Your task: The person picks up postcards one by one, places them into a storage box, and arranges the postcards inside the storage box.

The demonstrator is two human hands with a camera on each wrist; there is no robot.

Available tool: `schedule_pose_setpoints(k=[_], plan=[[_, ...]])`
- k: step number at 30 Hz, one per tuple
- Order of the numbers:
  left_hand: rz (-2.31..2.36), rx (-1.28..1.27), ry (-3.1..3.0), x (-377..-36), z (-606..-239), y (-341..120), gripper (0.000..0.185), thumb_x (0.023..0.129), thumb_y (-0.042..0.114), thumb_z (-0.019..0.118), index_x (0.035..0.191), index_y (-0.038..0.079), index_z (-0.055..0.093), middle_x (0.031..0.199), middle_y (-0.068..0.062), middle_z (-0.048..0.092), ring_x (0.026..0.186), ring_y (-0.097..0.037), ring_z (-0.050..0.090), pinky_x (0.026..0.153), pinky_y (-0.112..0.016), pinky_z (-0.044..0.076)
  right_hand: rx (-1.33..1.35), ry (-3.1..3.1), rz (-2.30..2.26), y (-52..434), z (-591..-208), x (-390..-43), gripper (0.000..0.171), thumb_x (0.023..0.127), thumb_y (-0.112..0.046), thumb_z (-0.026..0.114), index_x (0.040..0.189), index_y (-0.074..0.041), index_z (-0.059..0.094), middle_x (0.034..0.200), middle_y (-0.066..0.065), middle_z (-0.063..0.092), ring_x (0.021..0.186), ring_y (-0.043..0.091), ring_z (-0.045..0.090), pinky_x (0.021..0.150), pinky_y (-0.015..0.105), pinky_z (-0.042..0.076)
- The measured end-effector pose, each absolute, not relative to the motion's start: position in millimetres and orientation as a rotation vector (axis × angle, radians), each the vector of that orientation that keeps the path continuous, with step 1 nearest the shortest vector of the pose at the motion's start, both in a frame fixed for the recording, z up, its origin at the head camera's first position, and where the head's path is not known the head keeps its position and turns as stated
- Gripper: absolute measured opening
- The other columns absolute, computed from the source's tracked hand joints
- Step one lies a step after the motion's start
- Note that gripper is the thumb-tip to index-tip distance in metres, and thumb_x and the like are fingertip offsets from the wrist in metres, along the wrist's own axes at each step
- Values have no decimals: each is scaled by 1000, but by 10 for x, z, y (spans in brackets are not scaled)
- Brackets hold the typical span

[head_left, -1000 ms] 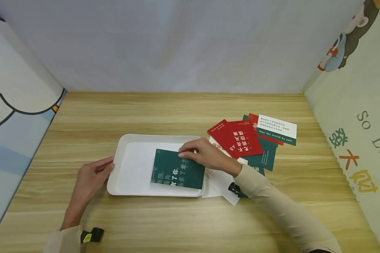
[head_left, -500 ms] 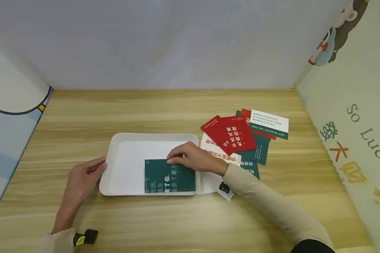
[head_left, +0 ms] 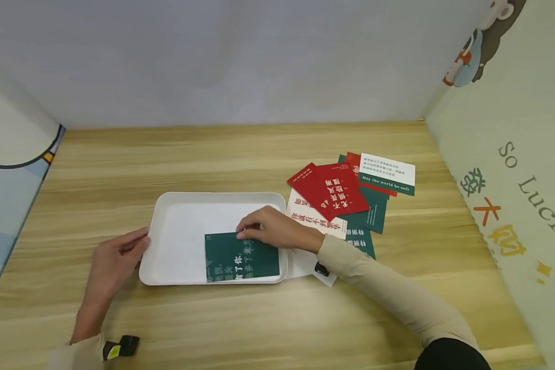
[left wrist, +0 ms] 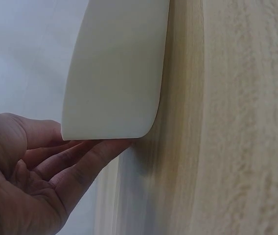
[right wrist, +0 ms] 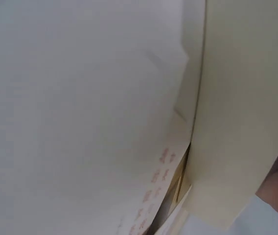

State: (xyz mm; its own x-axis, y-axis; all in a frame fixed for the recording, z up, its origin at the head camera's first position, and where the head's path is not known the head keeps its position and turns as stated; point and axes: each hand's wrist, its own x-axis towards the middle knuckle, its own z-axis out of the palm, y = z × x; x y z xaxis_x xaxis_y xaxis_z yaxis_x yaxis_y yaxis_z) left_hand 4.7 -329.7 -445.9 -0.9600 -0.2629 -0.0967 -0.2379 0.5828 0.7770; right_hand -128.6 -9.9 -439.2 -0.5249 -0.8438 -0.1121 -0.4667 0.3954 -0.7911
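A white tray (head_left: 213, 196) lies on the wooden table. Inside it, at the front right corner, a dark green card (head_left: 240, 263) with white writing lies flat. My right hand (head_left: 246, 232) reaches over the tray's right rim and pinches the card's far edge. My left hand (head_left: 140, 242) rests on the table, and its straight fingers (left wrist: 87, 159) touch the left rim of the tray (left wrist: 114, 73). The right wrist view is a blurred close-up of pale surfaces and a white card with red print (right wrist: 153, 196).
A loose pile of cards lies right of the tray: red cards (head_left: 335, 190), green cards (head_left: 374, 213) and a white card with a green band (head_left: 387, 173). Printed walls close in the table at the back, left and right (head_left: 513, 180).
The green card has slid towards me into the tray's front right corner and turned square with it, my right hand still on it. My left hand stays at the tray's rim.
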Motion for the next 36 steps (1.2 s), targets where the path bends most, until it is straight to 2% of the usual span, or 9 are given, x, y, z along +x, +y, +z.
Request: schedule_pose_setpoints(k=[10, 19, 29, 36], plan=[[-1383, 465, -2766, 1, -4467, -3208, 36, 105, 16, 64, 134, -6, 67, 124, -30, 69, 83, 26, 50, 68, -4, 47, -1093, 2203, -991, -45, -4475, -1262, 19, 99, -16, 74, 114, -7, 80, 103, 3, 80, 83, 7, 64, 75, 20, 52], [-1389, 453, -2765, 24, -4442, -3228, 37, 105, 16, 64, 134, -6, 67, 125, -30, 69, 83, 27, 50, 68, -4, 47, -1049, 2251, -964, -40, -4452, -1234, 21, 99, -17, 74, 116, -7, 79, 105, 4, 79, 86, 11, 65, 75, 20, 53], [-1386, 485, -2770, 34, -4418, -3241, 38, 106, 19, 62, 136, -5, 66, 125, -29, 70, 83, 26, 51, 69, -5, 48, -1027, 2299, -949, -74, -4440, -1233, 17, 100, -20, 74, 111, -9, 79, 94, 1, 78, 76, 9, 62, 68, 21, 49], [-1394, 495, -2756, 53, -4411, -3264, 38, 106, 18, 63, 135, -6, 66, 125, -29, 69, 83, 26, 50, 69, -5, 47, -1044, 2329, -920, -129, -4455, -1233, 16, 99, -21, 74, 108, -9, 80, 88, -2, 77, 74, 9, 61, 68, 22, 49]])
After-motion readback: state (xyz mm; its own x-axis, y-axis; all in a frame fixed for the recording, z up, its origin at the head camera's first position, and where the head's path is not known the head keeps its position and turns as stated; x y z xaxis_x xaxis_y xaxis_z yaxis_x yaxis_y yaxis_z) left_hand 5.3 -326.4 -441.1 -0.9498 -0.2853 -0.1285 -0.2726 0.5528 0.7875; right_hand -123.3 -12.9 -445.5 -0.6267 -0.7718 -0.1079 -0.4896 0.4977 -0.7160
